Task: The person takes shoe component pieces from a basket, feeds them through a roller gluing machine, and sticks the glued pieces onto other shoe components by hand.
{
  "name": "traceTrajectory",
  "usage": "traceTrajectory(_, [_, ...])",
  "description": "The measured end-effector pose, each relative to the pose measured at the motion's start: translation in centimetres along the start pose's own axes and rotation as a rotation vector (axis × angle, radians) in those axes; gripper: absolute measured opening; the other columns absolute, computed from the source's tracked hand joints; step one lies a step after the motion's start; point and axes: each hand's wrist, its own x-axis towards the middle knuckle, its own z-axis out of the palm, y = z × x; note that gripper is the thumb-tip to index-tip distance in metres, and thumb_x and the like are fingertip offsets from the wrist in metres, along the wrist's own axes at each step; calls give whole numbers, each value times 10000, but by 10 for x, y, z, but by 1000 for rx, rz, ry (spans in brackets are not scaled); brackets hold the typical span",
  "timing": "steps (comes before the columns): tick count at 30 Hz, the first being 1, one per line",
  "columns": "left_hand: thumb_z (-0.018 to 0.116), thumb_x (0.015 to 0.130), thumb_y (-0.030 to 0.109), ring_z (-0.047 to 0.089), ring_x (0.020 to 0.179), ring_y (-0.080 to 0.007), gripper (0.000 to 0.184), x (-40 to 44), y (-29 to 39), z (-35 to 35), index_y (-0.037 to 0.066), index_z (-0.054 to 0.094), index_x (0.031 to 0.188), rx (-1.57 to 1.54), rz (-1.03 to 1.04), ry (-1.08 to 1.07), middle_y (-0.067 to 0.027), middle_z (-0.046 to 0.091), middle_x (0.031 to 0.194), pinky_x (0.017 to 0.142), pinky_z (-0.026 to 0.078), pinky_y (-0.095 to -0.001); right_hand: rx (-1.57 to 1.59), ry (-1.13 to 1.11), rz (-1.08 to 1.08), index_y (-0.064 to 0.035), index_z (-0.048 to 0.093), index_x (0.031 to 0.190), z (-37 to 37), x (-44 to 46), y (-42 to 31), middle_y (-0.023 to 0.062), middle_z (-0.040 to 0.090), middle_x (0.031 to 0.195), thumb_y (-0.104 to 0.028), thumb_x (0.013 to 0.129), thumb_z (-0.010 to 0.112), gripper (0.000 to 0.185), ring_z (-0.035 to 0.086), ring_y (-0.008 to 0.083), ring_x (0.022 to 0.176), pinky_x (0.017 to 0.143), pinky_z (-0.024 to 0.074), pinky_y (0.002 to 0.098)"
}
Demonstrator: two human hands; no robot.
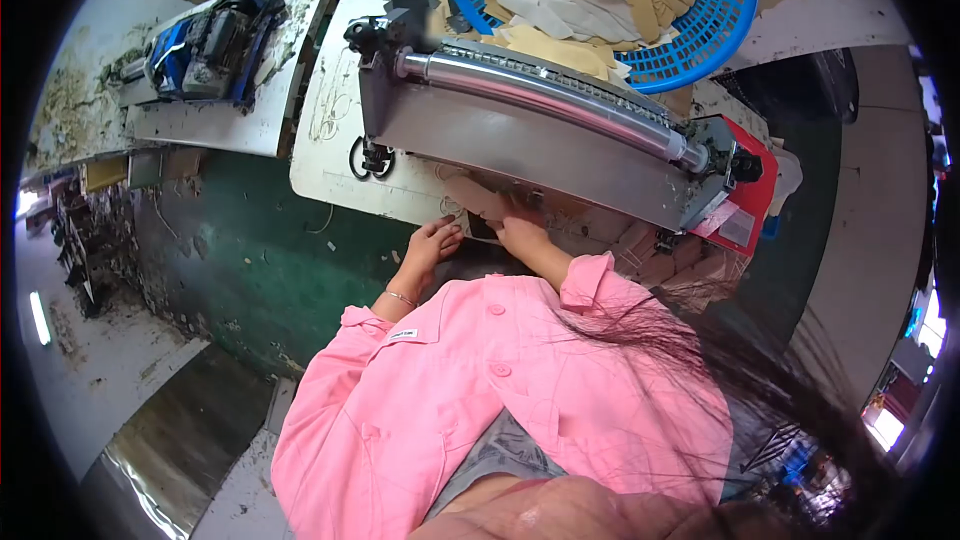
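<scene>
A tan, rounded flat piece point(474, 197) lies at the table's front edge, below the steel front plate of a roller machine point(540, 140). My right hand point(521, 230) is at its right end, fingers curled beside it and partly hidden in shadow under the machine. My left hand point(436, 240) is at the table edge to the left, thumb and fingers drawn together at the rim of a small dark piece point(483, 228). That dark piece lies between my two hands. What exactly the left fingertips pinch is too small to tell.
A blue plastic basket point(741, 28) full of white and tan flat pieces stands behind the machine. Black-handled scissors point(357, 158) lie on the white table point(325, 155). More tan pieces point(672, 262) are at the lower right. A blue-and-grey motor point(205, 45) sits on the left bench.
</scene>
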Motion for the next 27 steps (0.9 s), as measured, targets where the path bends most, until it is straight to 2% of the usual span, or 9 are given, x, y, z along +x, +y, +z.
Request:
traceTrajectory(2, [598, 986, 155, 661, 958, -112, 462, -4, 4, 5, -13, 481, 1399, 9, 0, 7, -75, 680, 1124, 821, 533, -227, -74, 58, -34, -35, 518, 1338, -12, -5, -5, 195, 548, 1335, -341, 804, 749, 657, 528, 369, 1236, 991, 437, 486])
traceTrajectory(5, [579, 1002, 171, 660, 966, -114, 460, -7, 5, 9, -17, 465, 1407, -5, 0, -113, -72, 678, 1138, 834, 530, -225, 173, -504, 295, -30, 559, 1289, -47, 3, -21, 222, 594, 1284, -332, 798, 768, 613, 574, 376, 1185, 955, 475, 455])
traceTrajectory(9, [563, 1015, 182, 651, 982, -129, 466, -50, 34, 48, -22, 435, 1414, -183, 195, -254, -68, 665, 1177, 831, 527, -234, 354, 135, -271, -10, 576, 1261, -57, -28, -31, 235, 646, 1143, -388, 809, 767, 619, 636, 408, 1037, 898, 508, 474])
traceTrajectory(12, [603, 991, 171, 645, 886, -109, 350, -73, 53, 74, -25, 573, 1279, -48, 405, -119, -57, 706, 1046, 740, 520, -251, 539, -72, -56, -14, 573, 1280, -96, -35, -50, 206, 639, 1161, -431, 789, 789, 679, 652, 356, 1015, 872, 521, 431])
traceTrajectory(15, [641, 955, 157, 630, 737, -78, 210, -83, 64, 89, -24, 698, 1045, 316, 663, 35, -49, 717, 809, 664, 518, -258, 749, 134, -26, -41, 586, 1289, -159, -37, -76, 139, 642, 1159, -320, 803, 798, 599, 638, 222, 924, 796, 521, 336])
traceTrajectory(18, [647, 954, 159, 620, 774, -75, 224, -93, 69, 103, -5, 686, 1102, 518, 802, 38, -47, 713, 877, 672, 520, -257, 875, 220, 8, -36, 658, 1167, -193, -34, -79, 75, 671, 971, -188, 832, 780, 387, 595, 121, 784, 695, 496, 278])
traceTrajectory(21, [621, 979, 170, 639, 834, -106, 308, -92, 78, 107, 25, 638, 1249, 198, 534, -228, -53, 707, 966, 740, 536, -280, 983, 324, 57, -16, 701, 994, -188, -34, -70, 31, 659, 765, -139, 869, 744, 181, 580, 84, 706, 647, 475, 248])
traceTrajectory(24, [582, 1007, 183, 656, 864, -154, 368, -99, 96, 120, 36, 567, 1343, -118, 514, -276, -67, 691, 1029, 818, 547, -317, 1150, 318, 189, -16, 681, 995, -220, -42, -61, 26, 682, 849, -77, 912, 696, 104, 595, 70, 736, 657, 480, 220])
traceTrajectory(27, [543, 1026, 201, 686, 929, -213, 369, -93, 113, 106, -27, 546, 1317, -61, 510, -265, -125, 691, 1072, 863, 556, -360, 1332, 551, -103, -15, 634, 1031, -245, -62, -66, 23, 669, 905, -14, 945, 643, 87, 611, 76, 758, 688, 516, 223])
